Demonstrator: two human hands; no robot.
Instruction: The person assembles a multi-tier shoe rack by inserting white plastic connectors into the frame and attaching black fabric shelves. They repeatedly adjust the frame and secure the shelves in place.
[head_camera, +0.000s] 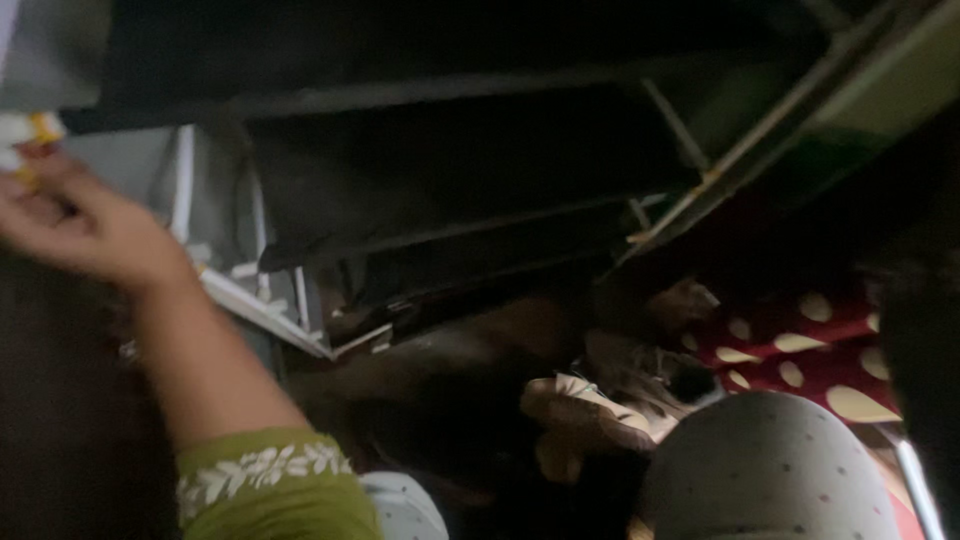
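Note:
My left hand (75, 225) is raised at the far left of the blurred view, its arm in a green sleeve with a white embroidered cuff (265, 480). Its fingers are closed on a small white object with yellow and red marks (25, 135), which the frame edge partly cuts off. The hand is beside a pale grey panel (130, 165) next to a dark shelf unit (450, 170). My right hand is not in view.
The dark shelf unit fills the top and middle, tilted, with pale frame edges (260, 310) at its lower left. Red cloth with cream dots (800, 345) lies at the right. A grey dotted rounded cloth (765, 470) is at the bottom right. A blurred tan shape (580, 410) sits low in the centre.

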